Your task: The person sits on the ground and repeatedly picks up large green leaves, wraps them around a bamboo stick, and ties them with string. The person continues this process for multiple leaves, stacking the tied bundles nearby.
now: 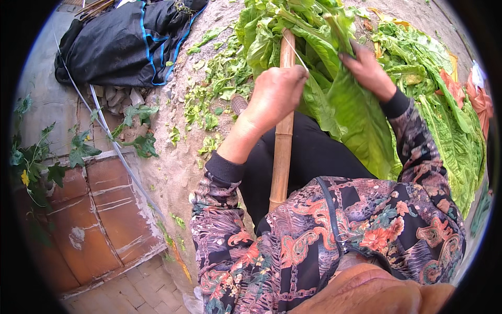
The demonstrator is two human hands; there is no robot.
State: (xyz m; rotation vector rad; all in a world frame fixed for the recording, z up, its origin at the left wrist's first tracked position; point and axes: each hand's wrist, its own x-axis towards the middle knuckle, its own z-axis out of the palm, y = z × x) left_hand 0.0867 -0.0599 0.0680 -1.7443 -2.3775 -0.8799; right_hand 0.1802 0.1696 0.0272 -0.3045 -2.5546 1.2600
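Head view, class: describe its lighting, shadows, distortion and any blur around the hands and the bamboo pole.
Head view: soft, even daylight, no hard shadows or glare; fisheye bends the brick ledge near the dark round rim; the left hand on the bamboo pole and the right hand among the green leaves look sharp; the patterned sleeve is slightly soft.

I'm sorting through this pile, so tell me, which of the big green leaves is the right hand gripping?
The broad green leaf hanging just right of the bamboo pole; the right hand pinches its top, while the other leaves lie loose on the ground.
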